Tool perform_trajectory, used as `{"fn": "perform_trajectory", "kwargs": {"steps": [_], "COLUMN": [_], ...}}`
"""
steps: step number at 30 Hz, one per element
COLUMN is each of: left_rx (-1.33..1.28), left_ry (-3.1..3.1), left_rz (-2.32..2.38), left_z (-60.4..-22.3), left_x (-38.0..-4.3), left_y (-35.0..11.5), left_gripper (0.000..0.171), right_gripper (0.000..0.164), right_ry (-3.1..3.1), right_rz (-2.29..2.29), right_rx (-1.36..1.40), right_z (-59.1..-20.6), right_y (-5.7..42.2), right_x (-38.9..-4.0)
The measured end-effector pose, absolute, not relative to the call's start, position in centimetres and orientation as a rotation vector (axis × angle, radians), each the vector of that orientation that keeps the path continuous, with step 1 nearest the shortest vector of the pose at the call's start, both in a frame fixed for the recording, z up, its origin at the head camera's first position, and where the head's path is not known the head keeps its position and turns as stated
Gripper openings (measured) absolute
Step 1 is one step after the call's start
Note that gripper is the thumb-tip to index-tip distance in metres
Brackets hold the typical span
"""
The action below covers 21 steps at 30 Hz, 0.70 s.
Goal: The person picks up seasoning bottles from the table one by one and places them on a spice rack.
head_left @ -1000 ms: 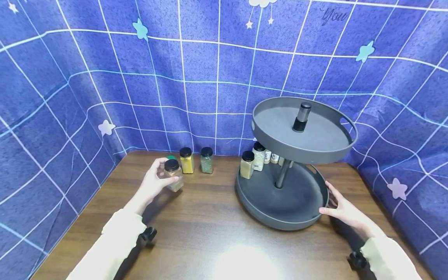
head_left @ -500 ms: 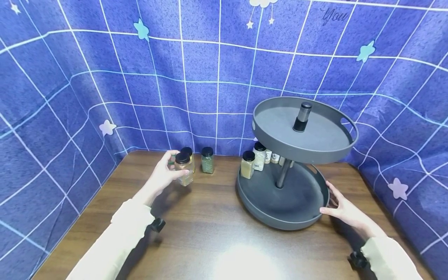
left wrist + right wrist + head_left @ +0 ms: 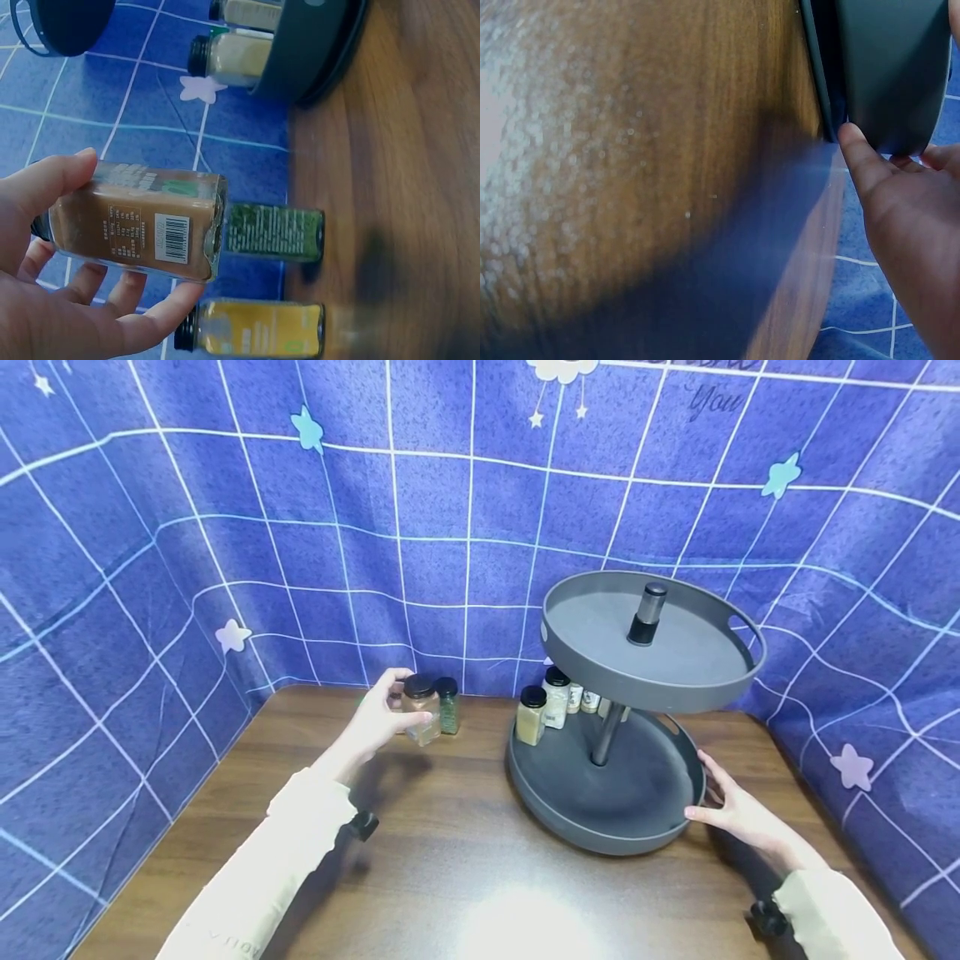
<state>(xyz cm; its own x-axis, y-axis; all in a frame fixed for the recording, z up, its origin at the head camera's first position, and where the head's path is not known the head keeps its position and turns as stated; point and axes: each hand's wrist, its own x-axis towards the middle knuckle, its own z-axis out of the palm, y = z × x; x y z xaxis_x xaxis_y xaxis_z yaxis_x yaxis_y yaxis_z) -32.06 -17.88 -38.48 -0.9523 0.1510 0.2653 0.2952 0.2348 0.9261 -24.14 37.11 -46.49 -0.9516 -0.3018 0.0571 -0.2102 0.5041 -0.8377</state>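
Note:
My left hand [image 3: 382,718] grips a square spice jar [image 3: 422,714] of brown powder with a black cap, thumb on one side and fingers on the other. The left wrist view shows a barcode label on this jar [image 3: 142,225]. Close behind stands a jar of green herbs [image 3: 448,710], partly covered in the head view. A jar of yellow spice [image 3: 259,328] stands beside the herb jar, mostly hidden behind the hand in the head view. My right hand [image 3: 738,814] rests with spread fingers against the lower rim of a dark grey two-tier turntable [image 3: 600,827].
On the lower tier, towards the back left, stand a beige spice jar [image 3: 530,718], a white one [image 3: 556,700] and several smaller bottles. The upper tier [image 3: 585,610] overhangs them. A blue patterned curtain [image 3: 300,568] encloses the wooden table [image 3: 480,810].
My left hand has carried the brown spice jar to the right, past the yellow jar and in front of the green herb jar. My right hand and the turntable have stayed still.

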Motion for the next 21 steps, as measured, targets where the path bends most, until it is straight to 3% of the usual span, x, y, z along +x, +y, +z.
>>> {"fn": "perform_trajectory", "kwargs": {"steps": [21], "left_rx": [-0.491], "left_ry": [-2.416], "left_rz": [-1.842], "left_z": [-36.9], "left_x": [-33.9], "left_y": [-12.6], "left_gripper": [0.065], "right_gripper": [0.093], "right_ry": [2.647], "right_rz": [-1.481], "right_rx": [-0.466], "right_z": [-46.6], "right_y": [36.8], "right_x": [-24.1]}}
